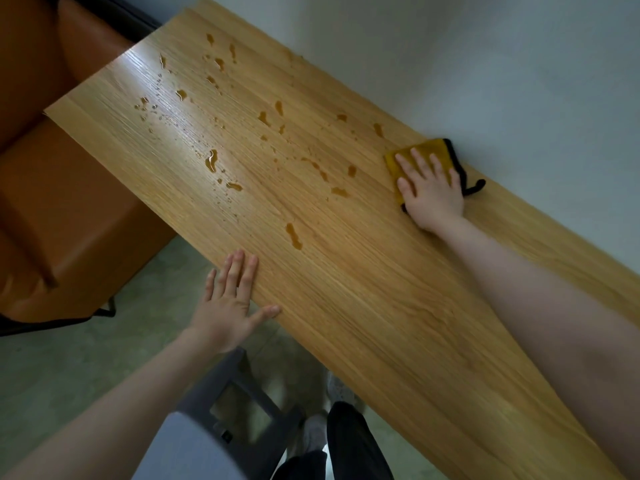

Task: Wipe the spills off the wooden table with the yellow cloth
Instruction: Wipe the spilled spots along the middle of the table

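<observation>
Yellow cloth (420, 157), edged in black, lies flat on the wooden table (346, 306) at its far edge against the pale wall (485, 64), and in the one head view I have, my right hand (431, 192) presses it down with the fingers straight and spread, palm on top, not curled round anything. My left hand (230, 306) rests flat on the table's near edge, fingers straight and together with the thumb out, holding nothing; I judge it to be steadying me. The spills (242, 133) are amber drops and small puddles scattered to the left of my right hand and beyond my left, none of them under the cloth that I can see; the nearest drops sit just beside the cloth's left corner, and one longer puddle (293, 235) lies between my two hands. The wiping looks barely begun. To do this stroke well I would keep the palm flat and the pressure even, sweep leftward across the drops in overlapping passes, and draw the liquid toward the middle instead of pushing it off the near edge onto the floor (86, 368) or the orange seat (69, 202) to the left of my left hand. Folding to a dry face once it is soaked should avoid smearing.
</observation>
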